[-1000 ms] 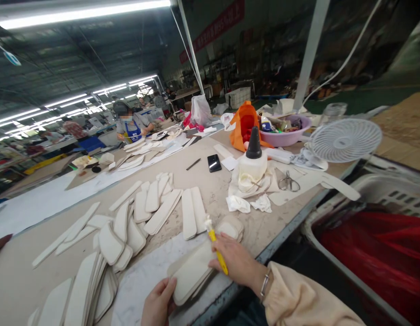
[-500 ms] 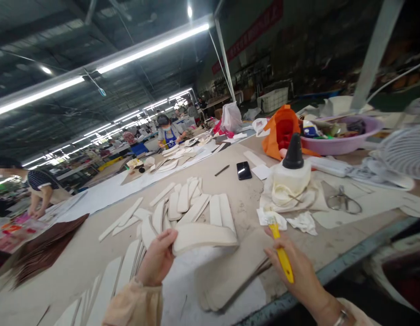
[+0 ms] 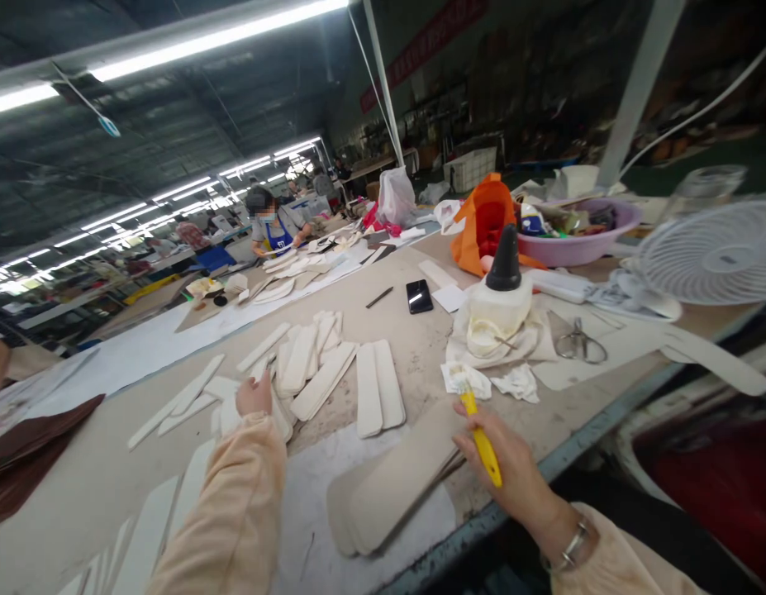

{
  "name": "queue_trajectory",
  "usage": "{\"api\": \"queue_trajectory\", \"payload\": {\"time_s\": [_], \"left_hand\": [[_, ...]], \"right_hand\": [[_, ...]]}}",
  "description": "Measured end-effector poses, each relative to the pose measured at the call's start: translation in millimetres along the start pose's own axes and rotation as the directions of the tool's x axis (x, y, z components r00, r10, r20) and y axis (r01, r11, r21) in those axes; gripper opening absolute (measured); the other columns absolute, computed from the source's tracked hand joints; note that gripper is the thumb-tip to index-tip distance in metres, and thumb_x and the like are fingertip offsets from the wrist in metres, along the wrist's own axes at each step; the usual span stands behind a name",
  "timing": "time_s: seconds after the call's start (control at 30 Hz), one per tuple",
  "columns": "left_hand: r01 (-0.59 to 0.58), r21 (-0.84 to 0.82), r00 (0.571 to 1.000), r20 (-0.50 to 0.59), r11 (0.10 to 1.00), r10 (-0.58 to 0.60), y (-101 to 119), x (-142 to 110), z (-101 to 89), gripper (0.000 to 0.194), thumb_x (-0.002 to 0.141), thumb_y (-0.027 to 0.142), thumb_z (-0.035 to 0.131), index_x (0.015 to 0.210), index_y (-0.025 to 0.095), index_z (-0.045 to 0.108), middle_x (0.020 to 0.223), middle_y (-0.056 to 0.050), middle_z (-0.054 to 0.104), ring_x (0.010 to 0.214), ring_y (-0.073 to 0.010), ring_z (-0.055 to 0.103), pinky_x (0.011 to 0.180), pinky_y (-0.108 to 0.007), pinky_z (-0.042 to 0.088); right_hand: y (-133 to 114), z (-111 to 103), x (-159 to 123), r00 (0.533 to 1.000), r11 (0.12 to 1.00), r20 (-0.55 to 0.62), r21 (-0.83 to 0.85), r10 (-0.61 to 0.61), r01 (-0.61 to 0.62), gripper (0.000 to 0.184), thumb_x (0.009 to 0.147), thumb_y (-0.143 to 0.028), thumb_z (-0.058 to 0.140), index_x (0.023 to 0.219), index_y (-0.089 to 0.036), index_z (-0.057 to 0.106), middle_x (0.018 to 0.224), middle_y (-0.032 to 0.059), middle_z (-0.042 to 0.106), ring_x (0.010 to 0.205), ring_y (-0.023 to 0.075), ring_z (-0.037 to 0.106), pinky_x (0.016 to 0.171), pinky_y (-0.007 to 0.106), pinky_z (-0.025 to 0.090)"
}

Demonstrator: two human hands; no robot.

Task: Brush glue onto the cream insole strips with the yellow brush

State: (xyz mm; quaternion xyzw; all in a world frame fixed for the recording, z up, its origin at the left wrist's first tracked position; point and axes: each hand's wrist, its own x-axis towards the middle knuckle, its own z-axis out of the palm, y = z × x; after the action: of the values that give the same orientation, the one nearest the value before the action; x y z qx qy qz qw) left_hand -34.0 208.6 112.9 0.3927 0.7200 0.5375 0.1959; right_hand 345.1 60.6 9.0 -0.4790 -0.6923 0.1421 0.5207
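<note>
My right hand [image 3: 506, 454] grips a brush [image 3: 482, 445] beside the fanned stack [image 3: 398, 487] | My left hand [image 3: 254, 397] is at the heap [image 3: 301, 364], hold unclear | Stack looks laid out; heap seems left

One view only, head-worn, looking forward and down over the worktable [image 3: 423, 351]! Left hand [image 3: 254, 397] and right hand [image 3: 514, 457] loom close at the bottom, while ceiling lights [image 3: 221, 38] run off far beyond.
</note>
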Motion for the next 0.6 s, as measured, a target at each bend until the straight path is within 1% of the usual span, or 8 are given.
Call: {"api": "queue_trajectory", "payload": {"time_s": [0.1,0.17,0.2,0.27,0.33,0.43,0.53,0.6], "left_hand": [[-0.045,0.110,0.995,0.094,0.993,0.035,-21.4,-47.0,-11.7,0.033,0.078,0.029,0.069,0.108,0.017,0.064,0.120,-0.011,0.061,0.120,-0.0285,0.050,0.109,-0.049,0.031],[-0.107,0.125,0.967,0.243,0.986,0.074,-38.1,-95.4,-22.6,0.039,0.072,0.031,0.073,0.110,0.023,0.066,0.121,-0.008,0.064,0.120,-0.0286,0.052,0.110,-0.043,0.033],[-0.163,0.118,0.935,0.336,0.980,0.115,-47.6,-121.5,-28.1,0.043,0.070,0.032,0.075,0.111,0.024,0.066,0.126,-0.006,0.062,0.124,-0.0283,0.050,0.112,-0.041,0.031],[-0.428,0.108,0.765,0.572,0.897,0.296,-67.7,-170.0,-37.5,0.060,0.071,0.035,0.073,0.128,0.026,0.056,0.140,-0.008,0.050,0.133,-0.0308,0.040,0.114,-0.046,0.028],[-0.572,0.124,0.653,0.667,0.811,0.359,-87.2,-205.1,-42.9,0.078,0.070,0.037,0.074,0.140,0.028,0.040,0.149,-0.010,0.037,0.138,-0.0338,0.031,0.114,-0.052,0.027],[-0.674,0.189,0.612,0.686,0.714,0.395,-109.4,-226.5,-41.1,0.092,0.070,0.040,0.074,0.147,0.032,0.024,0.154,-0.011,0.026,0.139,-0.0378,0.026,0.110,-0.060,0.028],[-0.725,0.219,0.601,0.663,0.653,0.446,-118.3,-226.2,-33.8,0.089,0.071,0.041,0.072,0.146,0.034,0.025,0.154,-0.012,0.027,0.139,-0.0400,0.024,0.108,-0.065,0.027],[-0.722,0.229,0.615,0.645,0.653,0.453,-117.8,-224.8,-31.2,0.087,0.073,0.041,0.070,0.146,0.032,0.024,0.155,-0.012,0.023,0.141,-0.0397,0.020,0.108,-0.066,0.026]], "right_hand": [[0.0,-2.9,2.4,1.000,1.000,-0.008,-0.003,0.018,-0.019,0.015,0.086,-0.025,0.058,0.100,-0.024,0.053,0.106,0.0083,0.068,0.100,0.0229,0.064,0.086,0.039,0.053],[0.5,-5.8,3.6,0.999,0.999,-0.006,0.005,0.034,-0.034,0.015,0.087,-0.027,0.058,0.100,-0.023,0.056,0.096,0.0066,0.068,0.090,0.0213,0.065,0.079,0.035,0.054],[1.0,-7.3,3.8,0.999,0.999,-0.008,0.011,0.046,-0.046,0.013,0.087,-0.027,0.058,0.100,-0.023,0.056,0.091,0.0058,0.067,0.086,0.0205,0.065,0.077,0.034,0.053],[2.6,-9.8,3.5,0.996,0.997,-0.041,0.022,0.079,-0.078,0.013,0.087,-0.027,0.057,0.099,-0.022,0.057,0.086,0.0050,0.065,0.081,0.0195,0.063,0.074,0.033,0.052],[5.1,-12.0,2.8,0.989,0.993,-0.092,0.028,0.116,-0.114,0.014,0.087,-0.028,0.056,0.100,-0.022,0.057,0.089,0.0056,0.065,0.082,0.0195,0.062,0.075,0.033,0.051],[10.1,-15.9,2.9,0.978,0.988,-0.139,0.039,0.156,-0.152,0.016,0.088,-0.031,0.055,0.100,-0.021,0.058,0.091,0.0060,0.064,0.083,0.0195,0.062,0.076,0.033,0.051],[15.2,-19.0,5.3,0.966,0.977,-0.151,0.067,0.208,-0.200,0.017,0.088,-0.033,0.055,0.099,-0.021,0.058,0.089,0.0047,0.063,0.078,0.0178,0.061,0.072,0.031,0.050],[18.7,-17.2,6.9,0.959,0.970,-0.156,0.082,0.238,-0.227,0.017,0.088,-0.034,0.054,0.099,-0.021,0.058,0.091,0.0049,0.064,0.082,0.0183,0.062,0.076,0.032,0.050]]}}
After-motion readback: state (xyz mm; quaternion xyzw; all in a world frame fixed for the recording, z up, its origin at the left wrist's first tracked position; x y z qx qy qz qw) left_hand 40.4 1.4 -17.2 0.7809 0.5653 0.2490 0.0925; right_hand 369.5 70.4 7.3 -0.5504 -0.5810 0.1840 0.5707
